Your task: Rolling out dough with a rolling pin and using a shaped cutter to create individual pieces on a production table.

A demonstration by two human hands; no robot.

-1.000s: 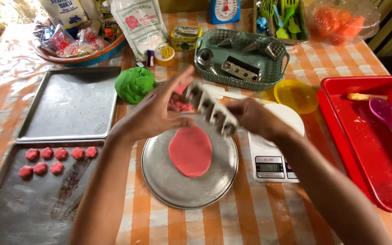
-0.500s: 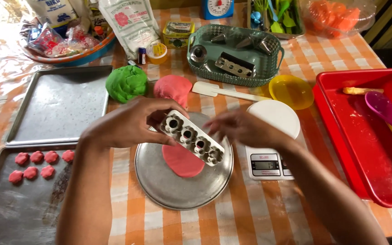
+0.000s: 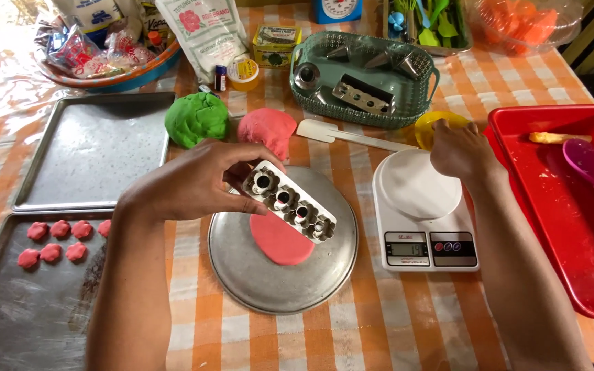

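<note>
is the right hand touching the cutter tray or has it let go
Apart. The head view shows the right hand over by the yellow bowl, clear of the cutter tray, which the left hand holds alone.

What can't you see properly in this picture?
- Right hand: its fingertips curl out of sight by the yellow bowl, so what they touch is hidden.
- Yellow bowl: mostly covered by that hand and the white scale.
- Flat pink dough: its top part sits behind the cutter strip held in the left hand.
- Lower baking tray: cut off by the picture's left and bottom edges.
</note>
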